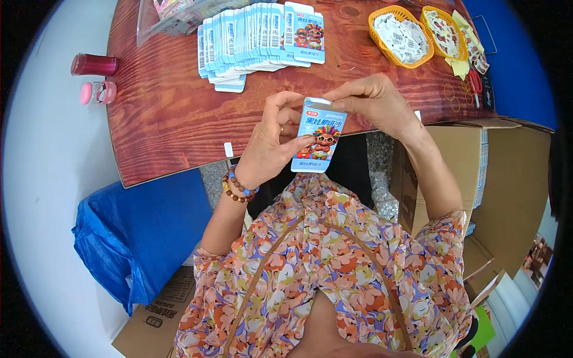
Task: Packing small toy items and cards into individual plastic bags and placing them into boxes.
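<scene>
A reddish wooden desk [173, 119] carries a fanned row of flat light-blue cartons [256, 36] along its far edge, with a clear plastic bag [173, 15] behind them. To the right sit two yellow baskets: one [399, 36] is filled with small white sachets, the other [444, 33] with printed packets, and red scissors [474, 80] and a few rubber bands [453, 98] lie near them. A red jar [94, 64] and a pink lid [95, 92] lie off the left edge. A blue sack [137, 238] lies below the desk on the left, and open cardboard boxes [471, 173] stand on the right. Nothing blocks the small light-blue carton [319, 136], which is held upright just above the near desk edge, in front of the flowered blouse [322, 268]. It shows a cartoon figure with a colourful headdress. The left hand [271, 143] grips its side, thumb on the front; the right hand [373, 101] pinches its open top flap.
</scene>
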A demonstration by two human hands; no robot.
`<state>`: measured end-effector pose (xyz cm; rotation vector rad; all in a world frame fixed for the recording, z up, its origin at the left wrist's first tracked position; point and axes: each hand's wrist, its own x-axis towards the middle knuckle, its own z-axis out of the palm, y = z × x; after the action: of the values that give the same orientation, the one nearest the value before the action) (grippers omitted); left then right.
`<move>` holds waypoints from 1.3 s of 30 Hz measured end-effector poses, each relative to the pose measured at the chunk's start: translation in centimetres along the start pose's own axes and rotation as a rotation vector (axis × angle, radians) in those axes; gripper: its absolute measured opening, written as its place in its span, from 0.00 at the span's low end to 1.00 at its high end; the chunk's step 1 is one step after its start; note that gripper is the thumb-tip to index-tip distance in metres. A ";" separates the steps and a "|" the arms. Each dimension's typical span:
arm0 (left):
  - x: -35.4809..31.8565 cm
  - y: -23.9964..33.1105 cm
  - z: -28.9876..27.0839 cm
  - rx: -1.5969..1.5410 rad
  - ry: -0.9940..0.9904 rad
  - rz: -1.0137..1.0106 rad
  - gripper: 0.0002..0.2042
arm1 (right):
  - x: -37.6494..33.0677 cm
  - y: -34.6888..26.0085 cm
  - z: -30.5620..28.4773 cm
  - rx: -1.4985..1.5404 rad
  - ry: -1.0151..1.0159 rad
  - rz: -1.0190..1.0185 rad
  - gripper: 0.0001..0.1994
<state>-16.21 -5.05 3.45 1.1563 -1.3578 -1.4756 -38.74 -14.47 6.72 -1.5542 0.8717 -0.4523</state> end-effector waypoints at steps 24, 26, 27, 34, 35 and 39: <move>0.8 -0.3 1.3 -0.239 0.048 0.025 0.30 | -2.2 2.0 1.5 -0.035 0.197 -0.154 0.17; 0.9 -0.3 0.9 -0.238 0.000 -0.024 0.28 | -2.0 2.3 0.9 -0.026 0.178 -0.196 0.18; 0.9 -0.4 0.9 -0.241 -0.003 -0.023 0.28 | -1.8 2.5 0.5 -0.055 0.098 -0.274 0.18; 0.5 -0.9 0.2 -0.178 0.032 -0.035 0.21 | -0.4 2.5 1.2 -0.081 0.069 -0.291 0.16; 0.4 -0.9 -0.1 -0.243 0.050 -0.028 0.21 | -0.4 2.6 1.6 -0.228 0.071 -0.268 0.15; 0.7 -0.8 -0.8 -0.179 -0.018 -0.087 0.27 | 0.0 3.1 0.6 0.103 0.062 0.052 0.14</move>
<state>-15.59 -5.87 2.55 1.1015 -1.1729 -1.6373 -39.16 -14.06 3.59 -1.4260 0.9209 -0.5026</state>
